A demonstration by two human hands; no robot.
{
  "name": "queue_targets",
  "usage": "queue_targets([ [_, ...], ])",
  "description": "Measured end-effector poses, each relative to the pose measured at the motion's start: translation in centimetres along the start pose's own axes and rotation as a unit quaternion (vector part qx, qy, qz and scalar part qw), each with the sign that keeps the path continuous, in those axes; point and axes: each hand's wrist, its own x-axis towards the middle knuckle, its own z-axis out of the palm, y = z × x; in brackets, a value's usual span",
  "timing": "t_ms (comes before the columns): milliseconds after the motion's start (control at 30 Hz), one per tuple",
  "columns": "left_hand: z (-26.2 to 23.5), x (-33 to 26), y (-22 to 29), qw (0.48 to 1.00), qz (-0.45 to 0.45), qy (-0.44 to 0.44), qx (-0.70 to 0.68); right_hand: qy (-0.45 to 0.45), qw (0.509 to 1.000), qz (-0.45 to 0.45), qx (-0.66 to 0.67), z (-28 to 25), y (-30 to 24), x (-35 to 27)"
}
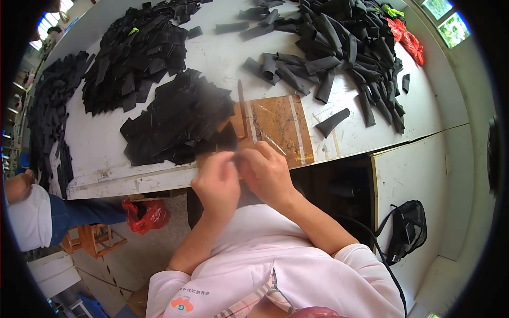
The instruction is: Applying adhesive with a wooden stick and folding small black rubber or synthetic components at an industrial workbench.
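My left hand and my right hand meet at the table's front edge, fingers pinched together. Between the fingertips is a black cloth piece, mostly hidden by the hands and slightly blurred. My left hand is smeared by motion. Just beyond them lies a brown board with tape strips and a dark thin rod along its left side. A heap of flat black cloth pieces sits left of the board. Right of it rests a single black cloth tube.
More flat black pieces cover the table's left side. Many black tubes pile up at the far right, beside a red plastic bag. At left sits another person near a red bag. A black mesh pouch hangs at right.
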Motion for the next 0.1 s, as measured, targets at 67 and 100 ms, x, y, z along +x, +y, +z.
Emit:
queue_targets([
  [67, -0.29, 1.03, -0.09, 0.941, -0.219, -0.035, -0.255, 0.020, 0.999, 0.032, 0.008, 0.76, 1.06, -0.22],
  [100, -0.19, 1.10, -0.10, 0.941, -0.219, -0.034, -0.257, 0.012, 0.997, 0.061, 0.044, 0.50, 0.99, -0.05],
])
